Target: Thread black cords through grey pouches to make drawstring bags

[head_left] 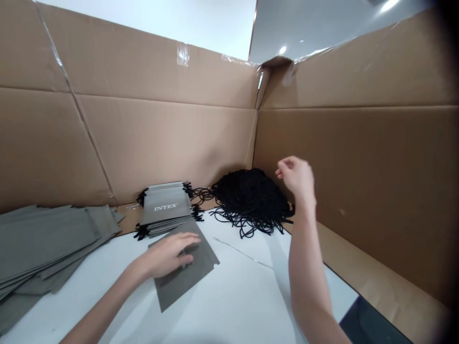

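Observation:
A single grey pouch (186,282) lies tilted on the white table. Over its upper left part is my left hand (170,255), fingers apart, holding nothing I can see. My right hand (296,177) is raised in front of the right cardboard wall, just right of the pile of black cords (251,198); its fingers are curled together, and whatever they may pinch is too small to make out. A thin wire tool (244,253) with a looped end rests on the table between my hands. Behind the single pouch sits a stack of grey INTEX pouches (167,198) with black cord ends at both sides.
At the left lies a spread stack of plain grey pouches (46,239). Tall cardboard walls (161,129) enclose the back and right of the white table (222,315). A dark panel (373,325) shows at the lower right.

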The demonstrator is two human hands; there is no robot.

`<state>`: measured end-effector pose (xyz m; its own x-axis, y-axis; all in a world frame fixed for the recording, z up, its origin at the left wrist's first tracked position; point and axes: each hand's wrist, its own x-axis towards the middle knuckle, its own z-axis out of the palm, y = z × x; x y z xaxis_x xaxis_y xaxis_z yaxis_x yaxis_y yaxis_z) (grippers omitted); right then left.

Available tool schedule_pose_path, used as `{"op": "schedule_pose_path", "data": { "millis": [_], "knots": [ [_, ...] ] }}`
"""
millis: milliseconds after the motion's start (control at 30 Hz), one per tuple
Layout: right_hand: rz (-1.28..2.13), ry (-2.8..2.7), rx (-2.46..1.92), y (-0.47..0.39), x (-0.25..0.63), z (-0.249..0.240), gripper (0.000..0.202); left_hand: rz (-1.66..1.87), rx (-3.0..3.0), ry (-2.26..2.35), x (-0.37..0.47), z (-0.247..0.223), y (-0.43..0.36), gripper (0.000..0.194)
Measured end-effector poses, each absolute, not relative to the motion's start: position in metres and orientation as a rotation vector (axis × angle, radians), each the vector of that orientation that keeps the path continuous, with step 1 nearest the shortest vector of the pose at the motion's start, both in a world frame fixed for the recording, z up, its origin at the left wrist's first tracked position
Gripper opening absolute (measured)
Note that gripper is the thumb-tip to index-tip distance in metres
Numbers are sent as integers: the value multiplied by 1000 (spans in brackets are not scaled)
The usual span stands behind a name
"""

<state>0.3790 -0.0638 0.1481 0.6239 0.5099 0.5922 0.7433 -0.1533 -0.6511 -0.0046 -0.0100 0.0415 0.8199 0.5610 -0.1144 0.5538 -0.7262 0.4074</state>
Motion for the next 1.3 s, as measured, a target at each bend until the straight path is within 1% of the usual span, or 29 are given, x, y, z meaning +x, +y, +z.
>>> {"op": "schedule_pose_path", "data": {
  "millis": [67, 100, 167, 200, 267, 367, 467, 533, 633, 700, 967, 1067, 1200, 1300],
  "knots": [
    [-174, -895, -2012, -45, 403, 119, 14, 85, 2584, 684, 12, 21, -16, 45],
    [-128, -851, -2083, -38, 412, 104, 16, 101, 2588, 661, 18, 11, -18, 43],
    [-46, -793, -2180, -27, 425, 79, 31, 154, 2572, 686, 24, -7, -20, 43],
    [-2, -779, -2211, -23, 430, 69, 34, 171, 2562, 706, 24, -13, -20, 43],
    [76, -757, -2246, -21, 440, 55, 35, 192, 2547, 742, 24, -21, -20, 44],
    [137, -723, -2241, -26, 455, 50, 34, 200, 2546, 763, 24, -24, -20, 44],
    [121, -681, -2157, -35, 466, 59, 34, 197, 2553, 778, 26, -23, -20, 44],
    [95, -668, -2048, -40, 470, 69, 30, 203, 2568, 775, 26, -23, -20, 44],
    [84, -679, -1801, -48, 471, 86, 17, 241, 2601, 751, 26, -24, -20, 43],
    [106, -691, -1598, -53, 468, 98, 17, 274, 2619, 734, 26, -25, -20, 42],
    [260, -863, -891, -83, 424, 148, 20, 291, 2659, 759, 30, -24, -26, 40],
    [379, -1029, -687, -94, 399, 162, 12, 311, 2736, 839, 36, -22, -36, 37],
    [499, -1168, -569, -105, 365, 174, 6, 287, 2710, 888, 43, -17, -50, 28],
    [525, -1261, -609, -108, 336, 178, 10, 320, 2616, 903, 44, -14, -52, 27]
  ]
}}
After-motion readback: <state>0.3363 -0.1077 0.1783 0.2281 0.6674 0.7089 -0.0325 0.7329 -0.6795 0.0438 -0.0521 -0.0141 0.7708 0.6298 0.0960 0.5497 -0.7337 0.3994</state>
